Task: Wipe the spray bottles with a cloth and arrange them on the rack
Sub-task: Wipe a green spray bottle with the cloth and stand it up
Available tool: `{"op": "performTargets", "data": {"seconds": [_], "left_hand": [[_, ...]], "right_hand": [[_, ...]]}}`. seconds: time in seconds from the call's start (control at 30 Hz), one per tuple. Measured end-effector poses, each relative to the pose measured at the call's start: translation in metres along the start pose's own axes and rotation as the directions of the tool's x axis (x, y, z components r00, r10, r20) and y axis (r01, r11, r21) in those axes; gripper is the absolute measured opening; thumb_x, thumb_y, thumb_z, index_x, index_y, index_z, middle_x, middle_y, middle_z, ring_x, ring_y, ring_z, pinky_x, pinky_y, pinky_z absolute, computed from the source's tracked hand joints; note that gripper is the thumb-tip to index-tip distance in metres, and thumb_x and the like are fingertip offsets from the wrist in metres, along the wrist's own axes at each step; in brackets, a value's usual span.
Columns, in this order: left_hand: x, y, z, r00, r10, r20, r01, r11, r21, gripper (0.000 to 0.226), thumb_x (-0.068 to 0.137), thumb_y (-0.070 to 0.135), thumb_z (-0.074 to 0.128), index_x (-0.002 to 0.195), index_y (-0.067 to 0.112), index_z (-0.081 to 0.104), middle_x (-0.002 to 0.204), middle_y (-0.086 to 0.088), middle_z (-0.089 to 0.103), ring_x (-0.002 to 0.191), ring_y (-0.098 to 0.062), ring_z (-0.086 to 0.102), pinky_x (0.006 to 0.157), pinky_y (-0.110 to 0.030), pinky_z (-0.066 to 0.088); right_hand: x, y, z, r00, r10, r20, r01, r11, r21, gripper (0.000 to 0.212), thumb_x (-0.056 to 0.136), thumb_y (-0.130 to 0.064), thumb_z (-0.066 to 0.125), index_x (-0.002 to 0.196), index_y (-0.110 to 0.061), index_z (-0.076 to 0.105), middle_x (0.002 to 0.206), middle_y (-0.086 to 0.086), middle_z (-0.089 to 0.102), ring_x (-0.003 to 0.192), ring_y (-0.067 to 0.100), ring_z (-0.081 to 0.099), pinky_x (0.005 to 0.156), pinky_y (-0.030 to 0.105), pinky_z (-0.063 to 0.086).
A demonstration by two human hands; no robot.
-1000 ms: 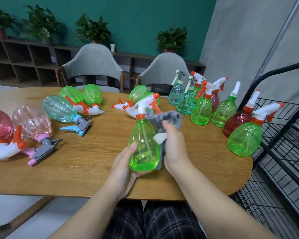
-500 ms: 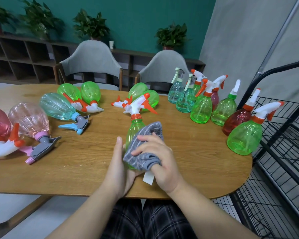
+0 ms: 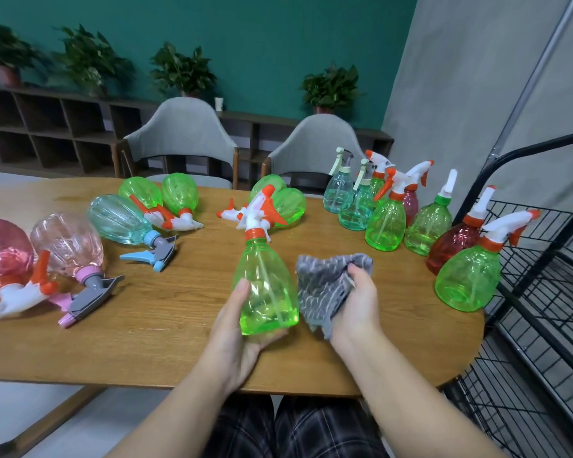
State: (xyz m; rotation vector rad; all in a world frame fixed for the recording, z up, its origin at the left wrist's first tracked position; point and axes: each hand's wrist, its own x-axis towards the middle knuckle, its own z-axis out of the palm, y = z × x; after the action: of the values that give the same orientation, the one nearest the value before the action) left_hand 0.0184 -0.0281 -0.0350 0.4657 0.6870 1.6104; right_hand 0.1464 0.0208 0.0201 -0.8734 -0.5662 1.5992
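My left hand point(image 3: 237, 328) cups the green spray bottle point(image 3: 266, 289) upright at table point(image 3: 146, 342) centre; my right hand point(image 3: 358, 302), clutching the grey cloth point(image 3: 325, 285), has come off it to 3 o'clock, beside the bottle

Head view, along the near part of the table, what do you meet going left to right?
Red bottle → pink bottle → left hand → held green bottle → cloth → right hand → upright green bottle → rack.

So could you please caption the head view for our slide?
Left hand holds a green spray bottle; right hand grips a grey cloth.
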Motion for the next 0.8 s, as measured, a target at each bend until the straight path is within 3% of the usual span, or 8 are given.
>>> {"op": "performTargets", "data": {"seconds": [0.1,0.2,0.3,0.37,0.43,0.53,0.7,0.8], "left_hand": [[0.000,0.000,-0.001,0.999,-0.037,0.028,0.036,0.998,0.043,0.053,0.076,0.047,0.053,0.115,0.013,0.064,0.102,-0.012,0.074,0.081,-0.023,0.073,0.057,-0.036,0.060],[-0.001,0.000,0.000,0.998,-0.046,0.037,0.042,0.994,0.100,0.061,0.079,0.049,0.054,0.125,0.011,0.060,0.112,-0.017,0.071,0.086,-0.026,0.072,0.056,-0.036,0.059],[0.000,-0.001,0.000,0.999,-0.010,0.045,0.005,0.993,0.115,0.054,0.081,0.047,0.053,0.125,0.017,0.060,0.112,-0.012,0.072,0.089,-0.023,0.072,0.063,-0.041,0.061],[0.000,-0.001,0.001,0.999,-0.007,0.044,0.001,0.992,0.128,0.048,0.083,0.046,0.050,0.121,0.020,0.063,0.108,-0.009,0.073,0.089,-0.021,0.072,0.074,-0.049,0.059],[0.000,-0.001,0.002,0.999,-0.028,0.026,0.023,0.988,0.152,0.041,0.091,0.045,0.045,0.119,0.022,0.064,0.111,-0.009,0.073,0.093,-0.021,0.070,0.084,-0.055,0.053],[0.000,0.000,0.002,0.998,-0.062,0.001,0.061,0.984,0.170,0.044,0.101,0.043,0.033,0.123,0.020,0.063,0.114,-0.011,0.072,0.097,-0.023,0.070,0.089,-0.057,0.050],[-0.002,0.000,0.005,0.997,-0.055,0.061,0.046,0.989,0.140,0.066,0.086,0.060,0.034,0.134,0.019,0.056,0.126,-0.012,0.066,0.114,-0.027,0.064,0.087,-0.049,0.056],[-0.005,0.002,0.006,0.995,-0.059,0.087,0.051,0.995,0.089,0.074,0.085,0.063,0.031,0.133,0.012,0.054,0.124,-0.016,0.067,0.109,-0.024,0.067,0.073,-0.033,0.059]], "right_hand": [[0.000,-0.006,0.015,0.999,-0.019,0.043,0.020,0.999,-0.041,0.033,0.097,-0.030,0.047,0.112,-0.006,0.065,0.108,0.016,0.070,0.098,0.029,0.065,0.091,0.042,0.050],[-0.005,-0.002,0.026,0.978,-0.057,0.201,0.111,0.957,-0.268,0.031,0.093,-0.033,0.053,0.096,-0.007,0.068,0.089,0.014,0.071,0.083,0.029,0.068,0.078,0.042,0.054],[-0.005,0.009,0.027,0.907,-0.167,0.387,0.382,0.714,-0.587,0.034,0.087,-0.041,0.052,0.108,-0.017,0.065,0.112,0.011,0.068,0.111,0.030,0.061,0.097,0.043,0.044],[-0.005,0.018,0.021,0.794,-0.243,0.557,0.599,0.470,-0.649,0.041,0.091,-0.031,0.042,0.130,-0.028,0.054,0.141,-0.009,0.050,0.137,0.012,0.038,0.115,0.035,0.027],[-0.004,0.022,0.014,0.739,-0.257,0.623,0.672,0.335,-0.660,0.058,0.085,-0.025,0.036,0.142,-0.029,0.041,0.142,-0.029,0.031,0.140,-0.006,0.016,0.118,0.024,0.011],[-0.001,0.024,0.004,0.698,-0.273,0.662,0.714,0.332,-0.616,0.061,0.076,-0.016,0.037,0.134,-0.025,0.052,0.126,-0.042,0.033,0.131,-0.022,0.016,0.111,0.011,0.012],[-0.007,0.027,-0.008,0.578,-0.299,0.759,0.809,0.333,-0.485,0.049,0.069,-0.020,0.042,0.107,-0.016,0.071,0.115,-0.045,0.051,0.132,-0.008,0.034,0.111,0.016,0.022],[-0.010,0.029,-0.012,0.516,-0.340,0.786,0.847,0.336,-0.411,0.044,0.066,-0.026,0.042,0.090,-0.011,0.076,0.115,-0.012,0.064,0.122,0.005,0.051,0.112,0.024,0.023]]}}
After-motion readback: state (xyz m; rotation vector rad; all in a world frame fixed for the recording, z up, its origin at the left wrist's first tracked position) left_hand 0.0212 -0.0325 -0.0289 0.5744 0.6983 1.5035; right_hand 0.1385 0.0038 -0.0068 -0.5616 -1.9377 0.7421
